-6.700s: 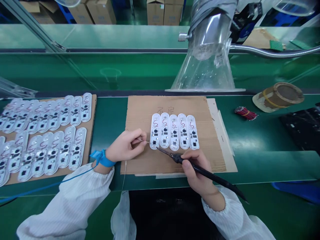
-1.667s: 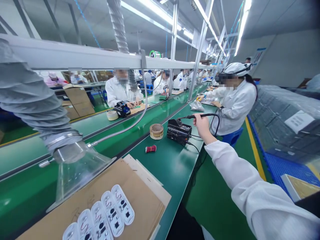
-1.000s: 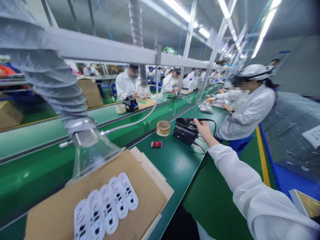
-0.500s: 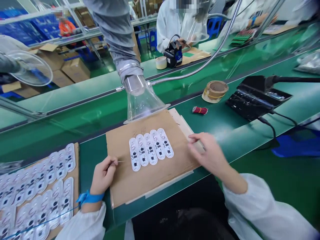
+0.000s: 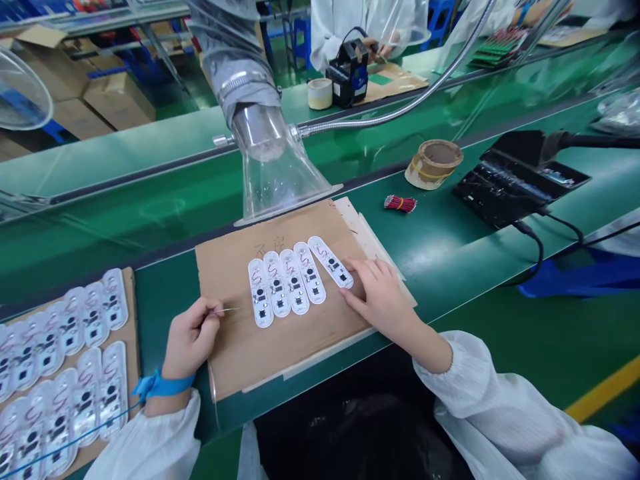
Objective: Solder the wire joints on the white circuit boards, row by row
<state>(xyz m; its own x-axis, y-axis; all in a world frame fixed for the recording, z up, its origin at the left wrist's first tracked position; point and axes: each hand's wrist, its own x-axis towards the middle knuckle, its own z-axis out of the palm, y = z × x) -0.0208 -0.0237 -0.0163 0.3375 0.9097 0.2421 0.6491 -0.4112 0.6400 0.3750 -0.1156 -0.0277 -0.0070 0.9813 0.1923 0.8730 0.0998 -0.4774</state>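
Observation:
My left hand (image 5: 193,337) is closed in a pinch on a thin solder wire (image 5: 229,309), whose silvery tip points right over the cardboard sheet (image 5: 280,347). On that sheet, several oblong white circuit boards (image 5: 280,283) with dark chips and fine red wires lie side by side. The rightmost circuit board (image 5: 332,263) is slanted away from the row. My right hand (image 5: 383,297) has its thumb and index finger around the lower end of this slanted board. A blue wrist strap (image 5: 167,387) with a cord circles my left wrist.
At left, another cardboard carries rows of similar boards (image 5: 85,393). A clear extractor hood (image 5: 280,180) hangs behind the sheet. Right of it are a bundle of red wires (image 5: 400,203), a tape roll (image 5: 434,164) and a black stand (image 5: 515,180). Across the bench, a co-worker's hands are busy.
My right hand has moved left and down from the sheet's right edge onto the rightmost board. That board has swung out of line with the row. My left hand still pinches the wire.

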